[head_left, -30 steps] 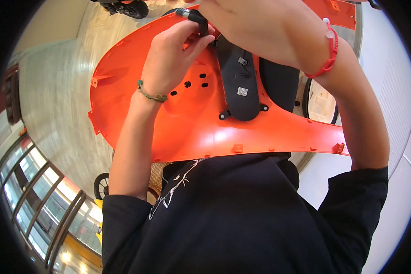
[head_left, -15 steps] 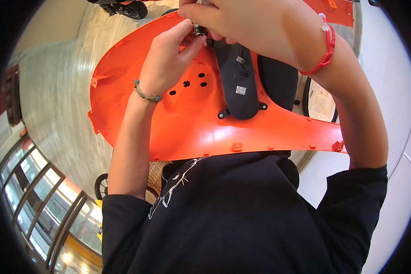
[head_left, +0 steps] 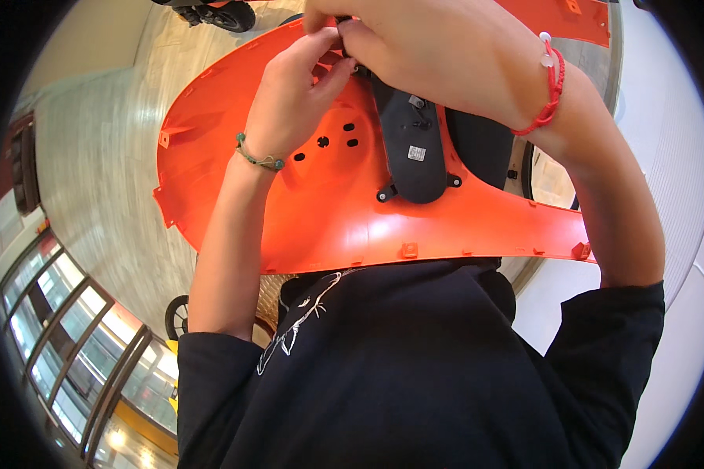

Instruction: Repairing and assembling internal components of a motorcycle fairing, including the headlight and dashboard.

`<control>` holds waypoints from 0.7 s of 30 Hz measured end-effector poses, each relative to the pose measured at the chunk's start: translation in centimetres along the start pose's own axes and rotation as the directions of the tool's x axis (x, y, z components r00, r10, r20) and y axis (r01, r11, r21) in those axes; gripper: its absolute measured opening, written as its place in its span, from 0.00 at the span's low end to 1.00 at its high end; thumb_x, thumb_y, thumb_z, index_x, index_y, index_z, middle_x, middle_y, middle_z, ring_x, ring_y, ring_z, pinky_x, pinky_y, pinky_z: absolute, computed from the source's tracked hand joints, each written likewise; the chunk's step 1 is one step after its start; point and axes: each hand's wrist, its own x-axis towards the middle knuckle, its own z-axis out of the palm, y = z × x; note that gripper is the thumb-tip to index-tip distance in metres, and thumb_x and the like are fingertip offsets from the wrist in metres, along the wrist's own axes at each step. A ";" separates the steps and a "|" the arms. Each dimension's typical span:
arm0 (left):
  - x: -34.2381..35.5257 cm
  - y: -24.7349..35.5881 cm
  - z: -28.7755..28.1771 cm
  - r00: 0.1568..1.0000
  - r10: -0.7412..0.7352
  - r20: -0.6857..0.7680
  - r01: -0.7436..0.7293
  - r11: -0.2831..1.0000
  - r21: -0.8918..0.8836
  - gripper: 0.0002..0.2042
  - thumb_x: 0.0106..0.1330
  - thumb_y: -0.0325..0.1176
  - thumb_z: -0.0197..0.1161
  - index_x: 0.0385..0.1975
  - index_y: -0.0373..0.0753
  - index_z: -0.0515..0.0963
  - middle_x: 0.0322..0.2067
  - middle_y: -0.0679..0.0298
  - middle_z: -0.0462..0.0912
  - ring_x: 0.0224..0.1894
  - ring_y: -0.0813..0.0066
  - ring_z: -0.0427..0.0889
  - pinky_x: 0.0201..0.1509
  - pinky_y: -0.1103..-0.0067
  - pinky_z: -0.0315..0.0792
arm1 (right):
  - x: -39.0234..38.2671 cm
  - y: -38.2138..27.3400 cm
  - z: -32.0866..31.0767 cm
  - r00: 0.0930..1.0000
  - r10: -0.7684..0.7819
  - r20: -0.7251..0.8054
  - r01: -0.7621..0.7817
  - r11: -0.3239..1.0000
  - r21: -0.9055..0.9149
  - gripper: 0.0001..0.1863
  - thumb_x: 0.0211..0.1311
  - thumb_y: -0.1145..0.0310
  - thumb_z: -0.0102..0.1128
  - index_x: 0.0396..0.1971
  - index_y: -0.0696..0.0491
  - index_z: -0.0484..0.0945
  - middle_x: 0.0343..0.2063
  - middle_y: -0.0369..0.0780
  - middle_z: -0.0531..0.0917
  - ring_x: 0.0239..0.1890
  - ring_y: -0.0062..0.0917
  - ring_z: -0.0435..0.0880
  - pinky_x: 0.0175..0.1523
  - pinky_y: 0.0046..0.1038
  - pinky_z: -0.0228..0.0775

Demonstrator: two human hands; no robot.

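A large orange plastic panel (head_left: 321, 223) lies inner side up across the front of my body. An elongated black plastic piece (head_left: 414, 176) sits on it, with screwed tabs at its near end and a small connector (head_left: 416, 102) on top. At the panel's far edge, my left hand (head_left: 293, 90) is closed, thumb and fingers pinching a small black part (head_left: 343, 52). My right hand (head_left: 403, 51) reaches over the black piece's far end, its fingers bent around the same small part. Most of that part is hidden by the fingers.
Another orange panel (head_left: 579, 27) shows at the far right. A black wheel (head_left: 231, 16) stands at the far left, and a smaller wheel (head_left: 177, 316) is beside my left elbow. A white ribbed surface (head_left: 665, 141) runs along the right. Glass doors (head_left: 55, 313) are at left.
The small black part, more visible before, is now mostly covered as my right thumb and fingers come down over it. The orange panel has shifted slightly to the right in view.
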 end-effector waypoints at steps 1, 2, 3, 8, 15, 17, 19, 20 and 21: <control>0.0 0.0 0.1 1.000 -0.001 0.001 0.001 1.000 -0.002 0.09 0.61 0.28 0.66 0.39 0.33 0.77 0.27 0.64 0.80 0.27 0.76 0.76 0.33 0.79 0.72 | -0.1 -0.3 0.4 1.000 0.002 0.002 -0.002 1.000 0.000 0.11 0.54 0.75 0.58 0.37 0.65 0.78 0.44 0.51 0.78 0.48 0.40 0.79 0.50 0.32 0.73; 0.1 0.1 0.3 1.000 0.017 -0.008 -0.016 0.999 0.039 0.09 0.62 0.28 0.65 0.39 0.33 0.77 0.28 0.63 0.80 0.27 0.75 0.77 0.33 0.78 0.73 | -0.1 -0.8 1.1 0.982 0.110 -0.155 -0.106 0.994 0.035 0.12 0.56 0.73 0.58 0.38 0.65 0.78 0.43 0.52 0.79 0.46 0.41 0.79 0.50 0.33 0.73; 0.2 0.2 0.6 0.999 0.035 -0.015 -0.033 0.996 0.079 0.08 0.62 0.28 0.64 0.39 0.33 0.77 0.29 0.62 0.80 0.27 0.73 0.77 0.33 0.77 0.73 | -0.2 -1.2 1.5 0.927 0.219 -0.304 -0.203 0.976 0.085 0.13 0.57 0.72 0.57 0.38 0.66 0.78 0.43 0.53 0.79 0.45 0.42 0.80 0.50 0.33 0.73; 0.4 -0.4 1.1 0.996 0.025 -0.083 -0.011 0.987 0.162 0.09 0.62 0.31 0.65 0.36 0.33 0.77 0.28 0.61 0.80 0.27 0.69 0.78 0.33 0.75 0.73 | 1.1 -1.3 -0.6 0.929 0.369 0.028 -0.370 0.929 0.030 0.17 0.62 0.65 0.55 0.41 0.66 0.77 0.37 0.55 0.81 0.42 0.44 0.82 0.48 0.36 0.74; 0.5 -1.5 2.6 0.995 0.034 -0.096 -0.022 0.992 0.125 0.12 0.57 0.34 0.67 0.35 0.35 0.73 0.26 0.60 0.78 0.26 0.65 0.76 0.30 0.71 0.71 | 0.4 0.3 3.2 0.925 0.327 -0.194 -0.336 0.942 -0.011 0.18 0.65 0.61 0.52 0.38 0.64 0.76 0.31 0.55 0.82 0.37 0.44 0.84 0.38 0.37 0.76; 0.2 -1.3 2.5 0.997 -0.023 -0.068 0.031 0.992 0.120 0.13 0.57 0.33 0.67 0.36 0.35 0.73 0.27 0.60 0.78 0.27 0.65 0.77 0.31 0.71 0.71 | 1.8 -1.6 2.0 0.858 0.512 -0.036 -0.513 0.858 -0.028 0.17 0.65 0.61 0.52 0.36 0.63 0.76 0.28 0.54 0.82 0.36 0.44 0.84 0.38 0.37 0.76; 0.4 -0.9 2.4 0.997 -0.072 -0.037 0.076 0.991 0.113 0.13 0.57 0.33 0.67 0.37 0.35 0.73 0.28 0.60 0.78 0.27 0.65 0.77 0.32 0.71 0.72 | 1.9 -2.0 1.6 0.731 0.674 0.111 -0.669 0.739 -0.081 0.16 0.65 0.61 0.52 0.33 0.62 0.76 0.26 0.54 0.82 0.35 0.43 0.84 0.38 0.38 0.76; 0.6 -0.5 2.3 0.999 -0.021 -0.050 0.024 0.997 0.066 0.12 0.57 0.32 0.66 0.37 0.35 0.74 0.29 0.60 0.78 0.30 0.64 0.78 0.34 0.71 0.73 | 1.7 -1.8 1.7 0.721 0.688 0.080 -0.689 0.724 -0.017 0.15 0.64 0.61 0.52 0.33 0.60 0.75 0.25 0.53 0.82 0.35 0.43 0.84 0.38 0.38 0.76; 0.7 -0.3 2.2 0.997 0.029 -0.065 -0.028 0.999 0.020 0.10 0.58 0.31 0.65 0.36 0.35 0.75 0.31 0.59 0.79 0.32 0.64 0.79 0.36 0.72 0.74 | 1.4 -1.5 1.8 0.709 0.703 0.050 -0.705 0.708 0.047 0.14 0.64 0.61 0.53 0.32 0.59 0.75 0.24 0.53 0.82 0.34 0.43 0.84 0.38 0.39 0.76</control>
